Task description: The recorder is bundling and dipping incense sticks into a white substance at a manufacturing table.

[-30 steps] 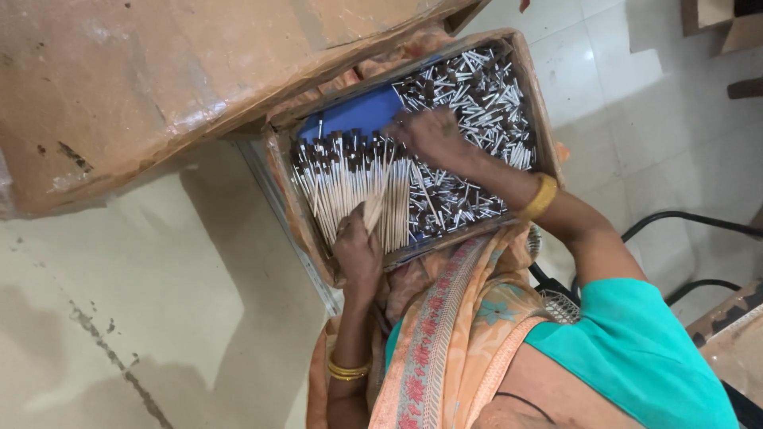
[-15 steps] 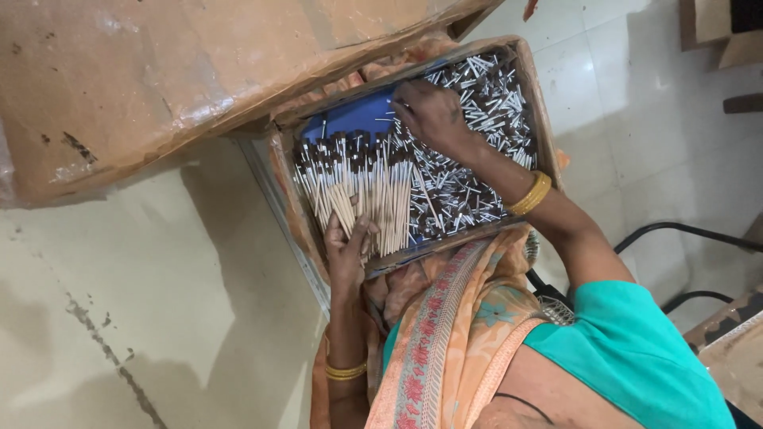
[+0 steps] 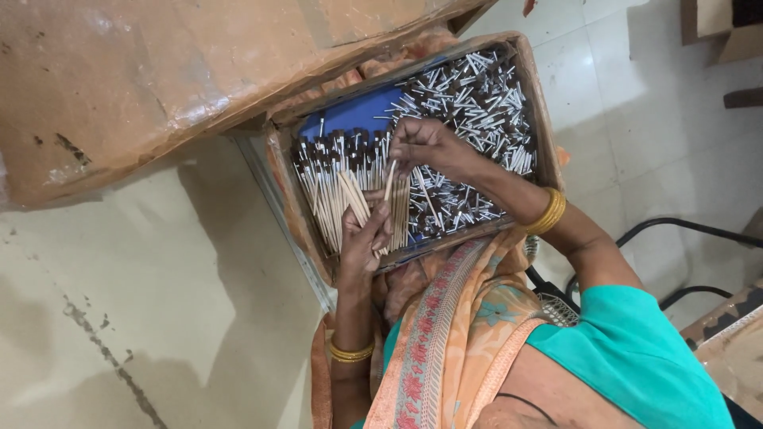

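Note:
A shallow cardboard tray [image 3: 536, 87] with a blue lining [image 3: 358, 115] rests on my lap. Its right half holds a loose heap of short sticks with silver sleeves and dark tips [image 3: 477, 103]. At its left, pale wooden sticks with dark tips lie side by side in a row [image 3: 330, 179]. My left hand [image 3: 362, 238] grips the near ends of a few sticks in that row. My right hand [image 3: 421, 143] hovers over the middle of the tray and pinches one thin stick [image 3: 389, 179] that points down towards my left hand.
A large worn brown cardboard box [image 3: 159, 71] overhangs the tray's far left. Pale floor tiles lie on both sides. Black curved tubing [image 3: 675, 230] runs at the right, with more cartons at the top right [image 3: 715, 32] and bottom right [image 3: 731, 342].
My right hand has moved left from the loose heap to the row's edge with one stick. My left hand has shifted slightly along the row's near ends.

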